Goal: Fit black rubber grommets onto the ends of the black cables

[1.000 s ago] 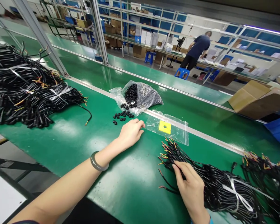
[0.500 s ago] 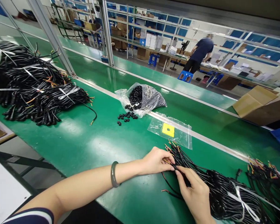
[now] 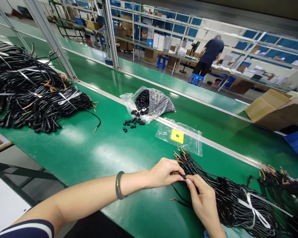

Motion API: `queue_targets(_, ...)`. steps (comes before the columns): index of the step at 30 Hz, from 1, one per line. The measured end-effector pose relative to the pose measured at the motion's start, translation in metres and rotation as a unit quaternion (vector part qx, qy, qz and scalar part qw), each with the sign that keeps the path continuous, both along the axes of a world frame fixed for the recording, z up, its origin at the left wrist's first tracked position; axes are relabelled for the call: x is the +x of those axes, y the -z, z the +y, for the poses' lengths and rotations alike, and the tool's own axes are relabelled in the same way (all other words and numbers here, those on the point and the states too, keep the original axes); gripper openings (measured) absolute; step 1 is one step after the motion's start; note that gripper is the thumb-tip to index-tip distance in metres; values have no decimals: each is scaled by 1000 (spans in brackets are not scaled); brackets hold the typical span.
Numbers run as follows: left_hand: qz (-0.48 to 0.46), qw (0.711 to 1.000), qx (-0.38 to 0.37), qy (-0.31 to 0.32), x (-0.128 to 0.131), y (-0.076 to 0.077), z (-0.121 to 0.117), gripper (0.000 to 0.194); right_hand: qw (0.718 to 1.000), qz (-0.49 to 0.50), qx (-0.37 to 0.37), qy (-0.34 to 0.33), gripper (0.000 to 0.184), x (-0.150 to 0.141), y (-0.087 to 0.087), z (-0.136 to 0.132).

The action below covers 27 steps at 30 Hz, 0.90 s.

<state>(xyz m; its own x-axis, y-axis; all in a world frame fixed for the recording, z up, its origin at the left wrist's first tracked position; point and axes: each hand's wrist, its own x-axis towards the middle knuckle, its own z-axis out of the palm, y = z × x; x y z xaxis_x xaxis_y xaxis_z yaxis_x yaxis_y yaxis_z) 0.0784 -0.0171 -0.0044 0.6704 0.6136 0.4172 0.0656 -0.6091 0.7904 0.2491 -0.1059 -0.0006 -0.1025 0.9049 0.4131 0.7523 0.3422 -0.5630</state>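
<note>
My left hand (image 3: pixel 165 172) is closed, pinching a black cable (image 3: pixel 182 176) near its end, where coloured wires show. My right hand (image 3: pixel 203 195) pinches the same cable just beside the left fingertips; a small black piece there is mostly hidden by the fingers. Below the hands, another cable end (image 3: pixel 180 201) with reddish wires lies loose. Under and beyond the right hand stretches a bundle of black cables (image 3: pixel 228 191), tied with a white strip, its bare orange, yellow and red wire ends fanned out behind my fingers.
A clear bag of small black caps (image 3: pixel 161 100) lies open, with several loose caps (image 3: pixel 134 122) spilled before it. Nearby is a zip bag (image 3: pixel 193 142) with a yellow square (image 3: pixel 177 136). Cable bundles (image 3: pixel 27 89) pile up at left. Far off, a person (image 3: pixel 211 53) bends over a table.
The view has shifted slightly. Both hands stay together on the cable; the right hand has turned a little and its fingers have closed in against the left fingertips.
</note>
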Motion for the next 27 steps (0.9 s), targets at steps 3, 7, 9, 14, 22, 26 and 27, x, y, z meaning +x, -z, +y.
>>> queue_targets(3,-14,1000,7,14,0,3,0,10,1000,4,-6,4,21,-2,-2,0)
queue_targets(7,-17,1000,3,25,0,4,1,11,1000,7,-10,7,24,-3,-1,0)
queue_targets(9,-14,1000,0,27,-1,4,1,10,1000,4,-12,9,24,-4,0,0)
queue_targets(14,2,1000,-9,27,0,1,0,9,1000,-12,-6,11,25,-4,0,0)
queue_targets(22,58,997,-7,-55,-16,-11,33,37,988,-110,97,55,24,2,12,1)
queue_targets(26,287,898,105,-318,-61,-30,72,15,985,-129,98,62,24,2,15,2)
queue_targets(27,354,853,116,-367,-72,-34,80,16,985,-130,92,61,24,2,14,3)
